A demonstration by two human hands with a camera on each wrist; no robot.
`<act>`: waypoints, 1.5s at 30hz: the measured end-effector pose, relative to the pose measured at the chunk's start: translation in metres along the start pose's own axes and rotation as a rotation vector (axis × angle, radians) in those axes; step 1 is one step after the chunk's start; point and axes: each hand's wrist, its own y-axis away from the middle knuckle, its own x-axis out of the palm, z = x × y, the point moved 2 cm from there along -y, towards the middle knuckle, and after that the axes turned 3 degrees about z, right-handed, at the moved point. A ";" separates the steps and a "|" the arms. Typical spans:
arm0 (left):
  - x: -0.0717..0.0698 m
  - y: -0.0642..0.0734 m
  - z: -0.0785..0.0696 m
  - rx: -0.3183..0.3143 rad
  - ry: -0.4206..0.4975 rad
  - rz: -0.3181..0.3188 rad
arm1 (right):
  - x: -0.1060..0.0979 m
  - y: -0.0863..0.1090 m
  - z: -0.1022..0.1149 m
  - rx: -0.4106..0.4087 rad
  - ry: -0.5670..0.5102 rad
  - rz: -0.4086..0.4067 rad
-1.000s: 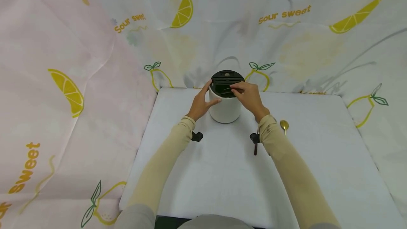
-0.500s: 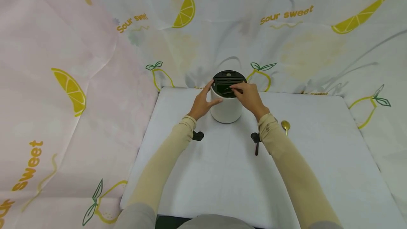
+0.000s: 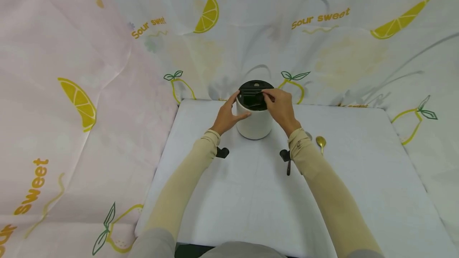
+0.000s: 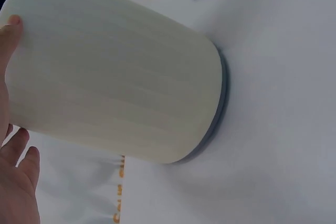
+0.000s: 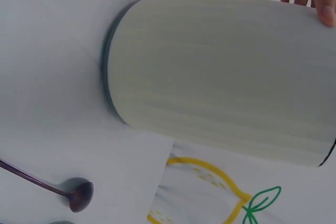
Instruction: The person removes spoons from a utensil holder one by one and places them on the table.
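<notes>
A white cylindrical utensil holder with a dark slotted top stands upright near the table's back edge. My left hand grips its left side, thumb on the front wall and a finger at the rim. In the left wrist view that thumb lies on the pale wall; other fingers of the left hand show below. Over the open part of the top, my right hand pinches a small thin piece with a light edge. Its kind is too small to tell. The right wrist view shows the holder, not the right hand.
Right of the holder lie a gold spoon, a brown handle and a silvery round part partly behind the right sleeve. A dark brown spoon shows in the right wrist view. A lemon-print cloth hangs behind the table.
My right hand has shifted slightly up toward the back of the slotted top, carrying the thin piece with it. The left hand and the holder stay in place.
</notes>
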 end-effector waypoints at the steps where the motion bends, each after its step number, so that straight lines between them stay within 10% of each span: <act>1: 0.000 0.000 -0.001 0.004 -0.003 -0.005 | -0.004 -0.002 0.001 -0.007 -0.004 -0.032; 10: -0.008 -0.007 -0.012 0.073 0.091 -0.052 | -0.050 -0.022 0.012 -0.026 -0.104 -0.364; 23: -0.008 -0.013 -0.017 0.092 0.095 -0.062 | -0.105 -0.028 0.031 0.062 -0.341 -0.609; 45: -0.006 -0.012 -0.017 0.082 0.073 -0.056 | -0.091 0.033 -0.061 0.452 -0.385 -0.507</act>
